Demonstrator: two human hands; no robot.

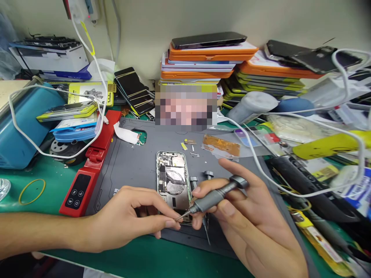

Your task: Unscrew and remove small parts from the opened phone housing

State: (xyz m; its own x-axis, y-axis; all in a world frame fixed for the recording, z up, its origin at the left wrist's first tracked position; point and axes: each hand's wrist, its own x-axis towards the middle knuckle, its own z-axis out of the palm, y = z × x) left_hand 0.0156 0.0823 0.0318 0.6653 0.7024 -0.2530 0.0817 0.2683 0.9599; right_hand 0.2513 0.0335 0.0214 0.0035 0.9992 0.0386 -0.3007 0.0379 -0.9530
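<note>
A grey precision screwdriver (211, 197) is in my right hand (249, 220), its shaft slanting down to the left. Its thin tip meets the thumb and forefinger of my left hand (130, 216), which are pinched together. Whatever sits between those fingertips is too small to make out. Beneath and just beyond both hands lies an opened phone (173, 173), its inner parts and a round coil area exposed. My hands cover its lower end. Two more screwdrivers (208, 175) lie beside the phone, partly hidden behind my right hand.
A dark grey work mat (130, 162) carries small loose parts (189, 143) and a copper-coloured strip (222, 146). A red device with buttons (78, 189) borders it on the left. Stacked orange boxes (208, 56) stand behind. White cables (249, 143) and tools crowd the right.
</note>
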